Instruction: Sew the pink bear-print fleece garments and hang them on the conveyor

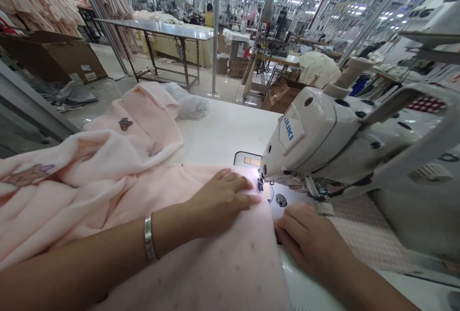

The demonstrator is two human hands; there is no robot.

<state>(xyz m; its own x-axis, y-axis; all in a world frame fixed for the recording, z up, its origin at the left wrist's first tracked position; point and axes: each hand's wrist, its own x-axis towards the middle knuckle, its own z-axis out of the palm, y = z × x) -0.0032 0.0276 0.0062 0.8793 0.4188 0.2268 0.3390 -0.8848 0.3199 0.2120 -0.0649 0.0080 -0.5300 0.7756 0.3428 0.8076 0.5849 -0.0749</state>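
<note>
A large piece of pale pink fabric (230,258) with printed motifs lies over the table, its right edge running under the presser foot (260,185) of a white sewing machine (305,133) marked JUKI. My left hand (223,201), a silver bracelet at its wrist, rests flat on this cloth with fingers stretched toward the foot. Close to the needle plate (278,210), my right hand (305,234) has its fingers curled at the fabric's right edge, pinching it. Its fingertips are partly hidden.
The white tabletop (223,129) extends behind the fabric, with a clear plastic bag (190,102) on it. Pink checked cloth (370,229) lies beneath the machine arm. Beyond are a metal pole (216,38), a steel-topped table (165,28), cardboard boxes (53,57) and a distant person (209,16).
</note>
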